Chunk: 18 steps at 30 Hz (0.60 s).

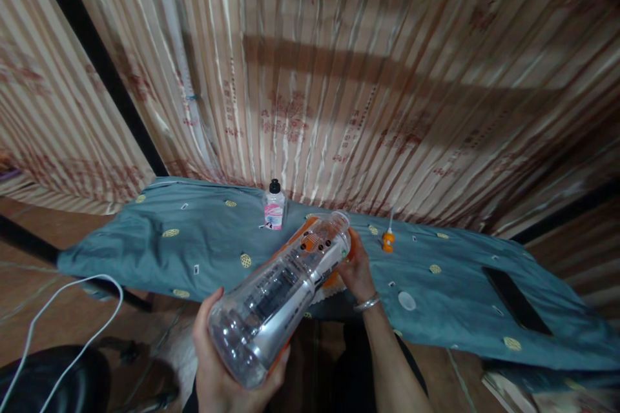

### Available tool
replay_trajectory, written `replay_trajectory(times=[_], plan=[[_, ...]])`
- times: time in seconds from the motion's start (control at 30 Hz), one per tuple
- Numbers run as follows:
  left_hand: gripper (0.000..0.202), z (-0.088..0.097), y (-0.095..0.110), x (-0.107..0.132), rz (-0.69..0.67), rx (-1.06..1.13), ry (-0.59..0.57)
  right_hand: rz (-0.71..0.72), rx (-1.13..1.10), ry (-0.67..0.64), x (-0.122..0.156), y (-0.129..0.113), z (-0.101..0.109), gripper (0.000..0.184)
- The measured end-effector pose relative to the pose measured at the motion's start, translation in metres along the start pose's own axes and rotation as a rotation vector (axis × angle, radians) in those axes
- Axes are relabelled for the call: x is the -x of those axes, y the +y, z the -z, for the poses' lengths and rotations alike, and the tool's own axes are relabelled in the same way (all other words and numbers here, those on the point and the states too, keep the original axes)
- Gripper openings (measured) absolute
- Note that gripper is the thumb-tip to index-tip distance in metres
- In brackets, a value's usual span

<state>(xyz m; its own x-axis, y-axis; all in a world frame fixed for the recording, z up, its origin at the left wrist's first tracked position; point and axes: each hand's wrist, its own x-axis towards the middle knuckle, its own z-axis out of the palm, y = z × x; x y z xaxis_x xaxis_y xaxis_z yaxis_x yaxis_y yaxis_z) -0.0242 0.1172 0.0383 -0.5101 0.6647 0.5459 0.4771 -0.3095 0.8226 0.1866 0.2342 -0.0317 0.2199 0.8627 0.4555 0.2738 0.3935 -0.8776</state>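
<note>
The left hand (217,368) cups the base of the clear bottle (278,293), fingers closed round it. The right hand (358,268) clasps the mouth end, with an orange piece (333,280) against the palm. The bottle hangs tilted over the near edge of the cloth (203,251). A small bottle (274,210) and an orange nozzle (387,242) stand near the cloth's far edge. The plastic looks slick, so a firm base hand probably matters most.

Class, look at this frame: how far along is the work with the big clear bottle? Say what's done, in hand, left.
Done: the clear bottle is off the teal cloth, apparently uncapped; a white disc lies nearby. In hand: left hand cups its base, right hand grips near its mouth, bottle tilted. Left: the small pink-labelled bottle and orange nozzle stand untouched.
</note>
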Motion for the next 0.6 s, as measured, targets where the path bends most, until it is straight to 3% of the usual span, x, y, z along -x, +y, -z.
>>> replay_trajectory(times=[0.07, 0.17, 0.23, 0.6], plan=[[0.109, 0.009, -0.013, 0.005, -0.044, -0.025, -0.025, 0.013, -0.009, -0.009, 0.000, 0.001, 0.000, 0.069], [0.102, 0.019, -0.030, 0.009, -0.256, -0.038, -0.154, 0.026, -0.003, 0.006, 0.000, 0.003, 0.000, 0.069], [0.105, 0.021, -0.035, 0.009, -0.328, -0.038, -0.169, 0.024, 0.010, 0.005, 0.001, 0.004, 0.000, 0.069], [0.108, 0.021, -0.030, 0.010, -0.260, 0.044, -0.208, 0.023, -0.018, 0.006, 0.001, 0.000, -0.001, 0.069]])
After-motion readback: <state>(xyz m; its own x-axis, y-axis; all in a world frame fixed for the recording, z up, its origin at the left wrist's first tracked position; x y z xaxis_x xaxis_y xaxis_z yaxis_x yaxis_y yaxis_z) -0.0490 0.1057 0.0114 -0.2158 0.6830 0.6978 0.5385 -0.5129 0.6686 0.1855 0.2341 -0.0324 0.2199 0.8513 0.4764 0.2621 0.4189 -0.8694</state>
